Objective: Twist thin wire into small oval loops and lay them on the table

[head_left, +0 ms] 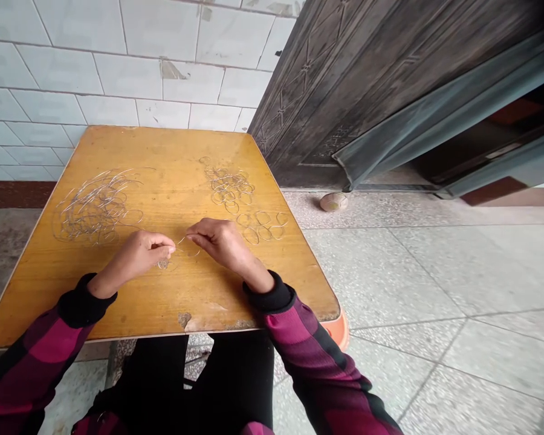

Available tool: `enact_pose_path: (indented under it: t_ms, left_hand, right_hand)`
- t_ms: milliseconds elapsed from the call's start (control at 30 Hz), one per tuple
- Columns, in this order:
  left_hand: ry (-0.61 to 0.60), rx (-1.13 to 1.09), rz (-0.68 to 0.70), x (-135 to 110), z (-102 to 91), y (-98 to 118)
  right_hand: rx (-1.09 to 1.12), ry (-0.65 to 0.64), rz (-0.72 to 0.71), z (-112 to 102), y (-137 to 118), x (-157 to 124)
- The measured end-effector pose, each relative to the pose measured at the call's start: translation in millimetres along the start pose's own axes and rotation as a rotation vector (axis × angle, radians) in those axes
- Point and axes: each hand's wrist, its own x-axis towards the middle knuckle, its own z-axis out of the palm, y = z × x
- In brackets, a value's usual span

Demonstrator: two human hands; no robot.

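Both my hands rest on a yellow wooden table (163,302) near its front middle. My left hand (138,254) is closed in a pinch on one end of a thin wire piece (184,246). My right hand (220,240) pinches the other end of the same wire. A tangled heap of thin wire loops (97,208) lies to the left of my left hand. Several finished wire rings (229,187) lie in a cluster beyond my right hand, and a row of more rings (263,220) lies just to its right.
A white tiled wall (118,60) stands behind the table. A dark carved door (367,90) leans open at the right. A small round object (333,201) lies on the stone floor by the door. An orange stool edge (340,329) shows under the table's right corner.
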Motion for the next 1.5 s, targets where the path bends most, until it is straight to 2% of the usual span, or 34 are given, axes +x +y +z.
enact_pose_path:
  t_ms: [267,500,767,867,967,1100,1300,1500]
  left_hand:
    - [-0.210,-0.192,-0.107,2.8,3.3,0.4]
    - [-0.233,-0.189,-0.193,3.6,4.5,2.0]
    - [-0.277,-0.204,-0.148,3.5,3.8,6.4]
    - [-0.267,-0.220,-0.124,3.4,5.1,1.7]
    - [-0.190,-0.268,-0.086,3.2,8.1,-2.8]
    - [-0.102,-0.315,-0.105,3.3,12.1,-3.0]
    - [-0.162,-0.253,-0.107,3.5,15.2,-1.8]
    - [-0.134,-0.241,-0.145,3.4,19.0,-4.3]
  right_hand:
    - [-0.020,-0.169,-0.068,-4.1,-1.0,-1.9]
    - [-0.107,-0.232,-0.149,-3.3,-1.3,-1.0]
    - [-0.257,-0.231,-0.173,-3.8,-6.9,-0.8]
    - [-0.256,-0.205,-0.186,-1.2,-8.1,-1.5]
    - [-0.190,-0.162,-0.186,1.8,-8.4,-1.5]
    - [-0.121,-0.114,-0.179,1.8,-5.8,-0.2]
    - [-0.185,-0.108,-0.259,2.2,0.1,1.2]
    - [-0.310,-0.110,-0.231,6.9,-6.0,-0.2]
